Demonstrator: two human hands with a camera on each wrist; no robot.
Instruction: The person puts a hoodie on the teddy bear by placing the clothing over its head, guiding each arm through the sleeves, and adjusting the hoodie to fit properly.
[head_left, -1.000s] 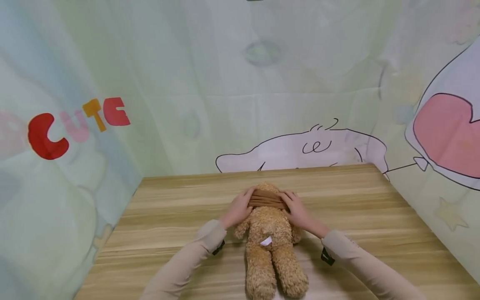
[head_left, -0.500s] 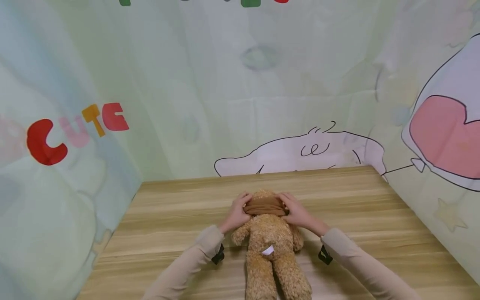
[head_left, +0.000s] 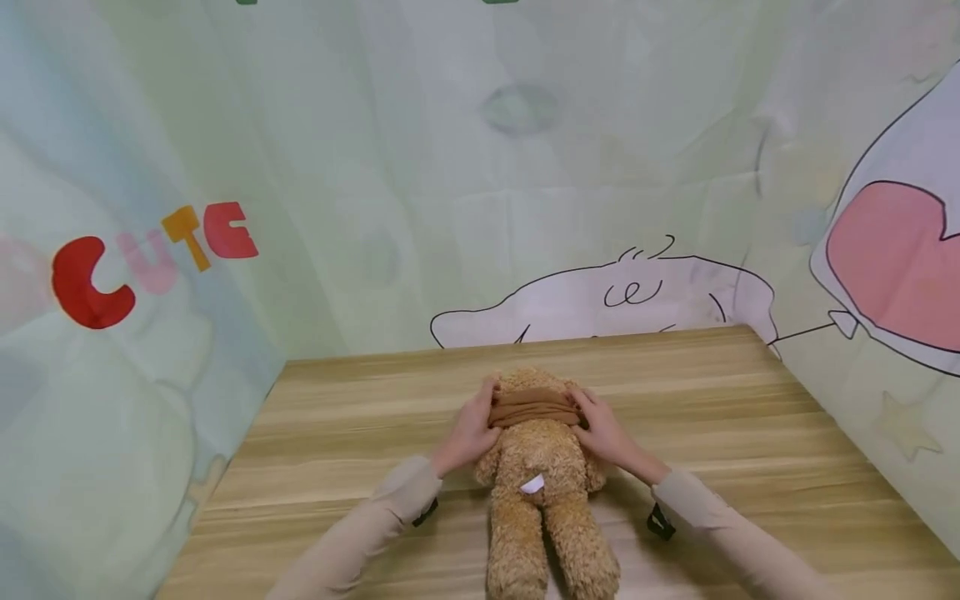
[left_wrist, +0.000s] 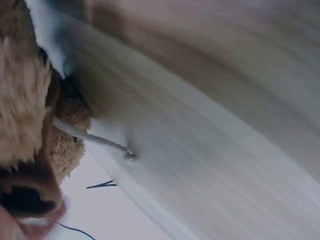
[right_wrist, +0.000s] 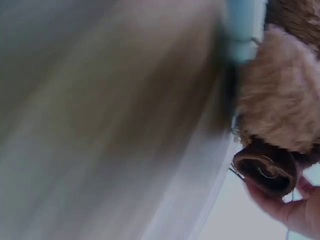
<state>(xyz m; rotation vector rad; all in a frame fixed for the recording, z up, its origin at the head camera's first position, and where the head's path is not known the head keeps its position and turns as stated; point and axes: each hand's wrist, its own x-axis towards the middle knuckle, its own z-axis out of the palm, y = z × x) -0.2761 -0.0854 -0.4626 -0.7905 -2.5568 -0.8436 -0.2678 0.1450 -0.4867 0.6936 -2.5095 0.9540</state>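
Note:
A curly light-brown teddy bear [head_left: 542, 458] lies on the table, legs toward me, a small white tag [head_left: 533, 483] low on its body. Across its head and neck is a bunched brown garment [head_left: 534, 407]; the top of the head shows above it. My left hand [head_left: 471, 429] grips the garment's left side, my right hand [head_left: 603, 429] its right side. In the right wrist view, fingers hold the cloth beside a round sleeve-like opening [right_wrist: 267, 172]. A knotted cord [left_wrist: 100, 140] hangs from the cloth in the left wrist view. The bear's face is hidden in the head view.
The wood-grain table [head_left: 337, 425] extends on both sides of the bear and behind it. Printed fabric curtains [head_left: 420, 208] stand along the table's back and sides. Dark straps [head_left: 660, 523] show under both wrists.
Both hands have spread slightly apart and the brown garment is stretched wider. It sits a little lower, with more of the bear's head showing above it. The head view has shifted slightly.

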